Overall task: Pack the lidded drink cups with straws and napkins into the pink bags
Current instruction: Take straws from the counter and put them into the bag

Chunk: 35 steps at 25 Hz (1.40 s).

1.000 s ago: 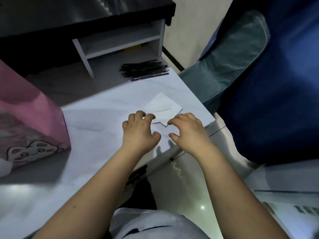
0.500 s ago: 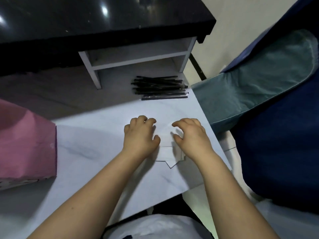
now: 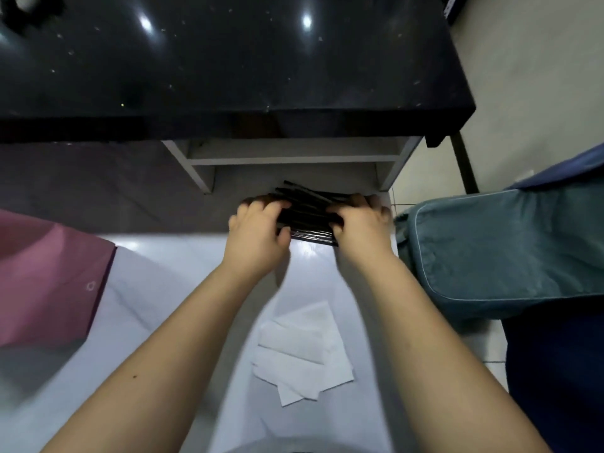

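**Both hands on the straws**

I see both hands reaching to the far side of the surface, where the black straws lie in a loose bundle running left to right. The left hand has its fingers curled over the left end of the bundle, with the thumb on the near side. The right hand is curled round the right end in the same way. Both hands grip the straws between them. I cannot tell whether the bundle is off the surface or resting on it. The picture is a little blurred around the hands.

The straws sit just in front of a white shelf, which stands under a glossy black top.

Near me, between my forearms, the white napkins lie flat in a small overlapping stack, well apart from the straws. A pink bag stands at the left edge of the surface, well apart from the napkins and both hands. A teal cushion sits off the right edge of the surface, close beside my right hand.
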### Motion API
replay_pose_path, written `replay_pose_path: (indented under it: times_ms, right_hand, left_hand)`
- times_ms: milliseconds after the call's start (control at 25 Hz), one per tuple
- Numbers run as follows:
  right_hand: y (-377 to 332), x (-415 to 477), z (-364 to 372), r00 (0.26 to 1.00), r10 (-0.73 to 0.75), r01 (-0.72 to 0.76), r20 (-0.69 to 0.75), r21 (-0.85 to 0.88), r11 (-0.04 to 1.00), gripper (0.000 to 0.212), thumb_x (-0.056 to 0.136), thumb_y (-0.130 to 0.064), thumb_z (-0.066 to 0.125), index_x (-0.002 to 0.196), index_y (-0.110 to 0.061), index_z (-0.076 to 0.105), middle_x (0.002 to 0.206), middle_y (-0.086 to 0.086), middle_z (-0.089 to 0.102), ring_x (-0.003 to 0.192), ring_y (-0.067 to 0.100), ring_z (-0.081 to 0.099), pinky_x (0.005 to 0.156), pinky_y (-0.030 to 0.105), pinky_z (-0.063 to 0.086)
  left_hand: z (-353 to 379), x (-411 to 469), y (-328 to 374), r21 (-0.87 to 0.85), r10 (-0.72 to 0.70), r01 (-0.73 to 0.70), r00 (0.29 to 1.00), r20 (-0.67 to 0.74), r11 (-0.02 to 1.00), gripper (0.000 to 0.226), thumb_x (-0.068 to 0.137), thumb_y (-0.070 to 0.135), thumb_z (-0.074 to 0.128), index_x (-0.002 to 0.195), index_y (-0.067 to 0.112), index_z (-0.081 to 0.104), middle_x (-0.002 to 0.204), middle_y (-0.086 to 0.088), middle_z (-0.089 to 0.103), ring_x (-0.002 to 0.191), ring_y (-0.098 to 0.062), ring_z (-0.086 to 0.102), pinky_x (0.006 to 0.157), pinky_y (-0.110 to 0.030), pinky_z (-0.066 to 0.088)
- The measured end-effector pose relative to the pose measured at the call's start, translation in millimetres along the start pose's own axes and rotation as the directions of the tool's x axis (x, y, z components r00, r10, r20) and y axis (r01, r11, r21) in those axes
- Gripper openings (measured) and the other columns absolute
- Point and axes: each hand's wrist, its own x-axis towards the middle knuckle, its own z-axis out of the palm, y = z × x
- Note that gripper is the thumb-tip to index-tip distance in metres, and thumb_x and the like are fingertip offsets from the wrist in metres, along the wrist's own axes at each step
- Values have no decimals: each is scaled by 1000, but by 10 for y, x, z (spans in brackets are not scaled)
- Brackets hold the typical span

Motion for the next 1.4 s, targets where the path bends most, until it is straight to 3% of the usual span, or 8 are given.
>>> replay_pose_path:
  times_ms: [240, 440, 600, 720, 840, 960, 1200, 1400]
  right_hand:
    - [48, 169, 77, 995, -36, 44, -89, 95, 995, 17, 81, -13, 60, 91, -22, 70, 108, 1, 60, 111, 30, 41, 84, 35, 22]
    - [106, 192, 126, 996, -93, 94, -8, 27, 995, 26, 83, -25, 64, 110, -23, 66, 117, 2, 57, 114, 31, 40, 87, 37, 25]
    - [79, 180, 120, 988, -131, 136, -78, 64, 989, 16, 87, -21, 59, 98, -18, 71, 106, 4, 63, 107, 32, 45, 86, 38, 26]
    - [110, 146, 14, 986, -105, 124, -127, 150, 981, 17, 88, -13, 56, 102, -14, 68, 103, 9, 65, 106, 34, 50, 90, 39, 34]
    - [137, 182, -7, 996, -91, 94, -25, 142, 985, 28, 89, -6, 52, 114, -14, 59, 110, 15, 62, 105, 37, 53, 87, 38, 42]
    - [101, 243, 70, 991, -118, 115, 65, 42, 992, 31, 92, -25, 56, 121, -15, 55, 117, 14, 60, 109, 35, 52, 85, 36, 42]
    - [53, 298, 74, 998, -55, 49, 26, 176, 983, 18, 88, -22, 61, 104, -14, 64, 104, 11, 65, 97, 33, 57, 68, 29, 38]
    - [22, 262, -115, 997, -72, 66, 36, 157, 985, 18, 89, -28, 61, 99, -15, 66, 108, 11, 57, 106, 33, 49, 78, 32, 44]
  left_hand:
    - [-35, 19, -23, -21, -43, 41, 996, -79, 999, 43, 85, 20, 61, 128, 23, 56, 114, -9, 56, 110, -34, 42, 92, -40, 35]
    - [-69, -40, -84, -34, -60, 56, 990, -127, 998, 38, 82, 19, 63, 120, 21, 60, 104, -5, 55, 104, -30, 43, 88, -39, 37]
    - [-67, -113, -101, -73, -24, 13, 988, -154, 997, 40, 80, 15, 65, 120, 21, 60, 108, -3, 56, 108, -28, 43, 88, -36, 35]
    - [-122, -88, -108, -68, -31, 19, 982, -185, 997, 40, 80, 16, 65, 120, 22, 60, 109, -2, 56, 108, -27, 42, 88, -35, 35]
    - [-122, -61, -62, -43, -34, 27, 984, -177, 999, 42, 81, 17, 65, 122, 24, 59, 112, -1, 56, 109, -25, 41, 89, -34, 33]
    - [-52, -60, -13, -19, -22, 19, 990, -139, 1000, 44, 81, 16, 63, 124, 23, 58, 113, -2, 56, 110, -27, 42, 90, -36, 34]
    - [78, -197, -2, -32, -8, 4, 989, -150, 999, 43, 76, 11, 65, 118, 22, 62, 112, 1, 59, 112, -26, 45, 89, -37, 37]
    - [87, -366, -8, -44, -11, 5, 991, -135, 999, 41, 80, 15, 64, 120, 24, 61, 118, 4, 57, 118, -22, 43, 95, -35, 34]
